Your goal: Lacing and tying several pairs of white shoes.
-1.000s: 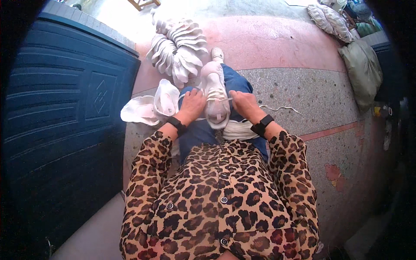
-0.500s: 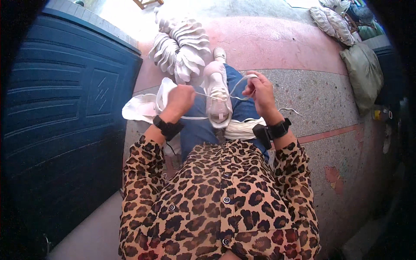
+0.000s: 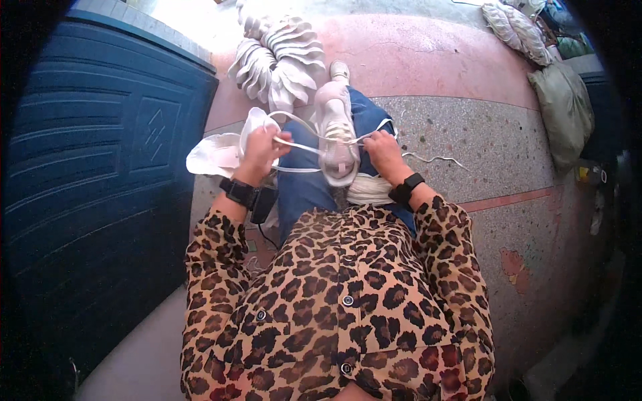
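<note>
A pale shoe upper (image 3: 336, 110) lies lengthwise on my lap, its front part laced with white cord. My left hand (image 3: 259, 150), to the left of it, pinches a white shoelace (image 3: 301, 145) that runs across to the upper; another length of lace loops above the fingers. Close to the upper's right side, my right hand (image 3: 384, 156) is closed on lace, with a loose loop standing up beyond the fingers. Under the right wrist rests a bundle of cream laces (image 3: 369, 190). Two white uppers lie by my left hand: one upper (image 3: 212, 155) flat, another upper (image 3: 253, 127) partly behind the hand.
A fanned stack of white uppers (image 3: 294, 57) stands on the floor ahead. A dark blue panelled door (image 3: 87, 134) flanks my left. Far right are a grey-green sack (image 3: 560, 113) and white bundles (image 3: 515, 30). One stray lace (image 3: 438, 158) trails over the speckled floor.
My right hand has come down and left, close to the upper. My left hand has shifted slightly left and turned, and the lace now forms a wide loop between it and the upper.
</note>
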Tool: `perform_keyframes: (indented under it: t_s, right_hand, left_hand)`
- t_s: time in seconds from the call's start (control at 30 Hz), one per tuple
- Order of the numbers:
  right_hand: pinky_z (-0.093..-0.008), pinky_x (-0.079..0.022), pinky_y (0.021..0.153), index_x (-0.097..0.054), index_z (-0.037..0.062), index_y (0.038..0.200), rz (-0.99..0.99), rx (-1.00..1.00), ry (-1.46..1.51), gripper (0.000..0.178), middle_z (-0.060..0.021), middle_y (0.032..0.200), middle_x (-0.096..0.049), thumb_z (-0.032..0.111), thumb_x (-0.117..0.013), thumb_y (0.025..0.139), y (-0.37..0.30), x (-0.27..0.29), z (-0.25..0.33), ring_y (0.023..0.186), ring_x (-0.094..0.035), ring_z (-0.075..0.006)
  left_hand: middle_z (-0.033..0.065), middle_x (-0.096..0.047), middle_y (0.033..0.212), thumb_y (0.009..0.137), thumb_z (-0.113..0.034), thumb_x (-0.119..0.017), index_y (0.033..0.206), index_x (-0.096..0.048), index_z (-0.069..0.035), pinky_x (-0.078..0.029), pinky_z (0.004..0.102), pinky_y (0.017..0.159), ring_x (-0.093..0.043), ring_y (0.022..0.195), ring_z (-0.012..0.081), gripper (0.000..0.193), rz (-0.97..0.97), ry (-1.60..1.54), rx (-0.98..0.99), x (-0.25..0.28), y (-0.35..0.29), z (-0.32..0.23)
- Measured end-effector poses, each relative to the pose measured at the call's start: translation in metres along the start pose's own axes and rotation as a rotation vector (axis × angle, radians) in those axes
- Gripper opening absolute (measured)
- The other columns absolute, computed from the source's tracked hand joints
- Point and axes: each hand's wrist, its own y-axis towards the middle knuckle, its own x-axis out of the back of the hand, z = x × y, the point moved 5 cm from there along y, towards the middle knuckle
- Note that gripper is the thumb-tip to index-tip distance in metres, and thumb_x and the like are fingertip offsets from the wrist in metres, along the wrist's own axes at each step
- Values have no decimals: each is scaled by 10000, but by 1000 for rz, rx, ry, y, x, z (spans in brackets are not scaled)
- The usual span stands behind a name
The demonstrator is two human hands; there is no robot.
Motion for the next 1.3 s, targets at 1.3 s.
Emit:
perform_keyframes:
  t_s: [1.3]
  right_hand:
    - [-454, -412, 797, -679, 128, 711, 183, 164, -194, 112, -75, 712, -673, 116, -603, 792, 28, -20, 25, 686, -667, -256]
  left_hand:
    - [91, -642, 823, 782, -153, -615, 749, -663, -104, -459, 471, 713, -589, 884, 302, 76, -153, 1322, -987, -83, 9, 57]
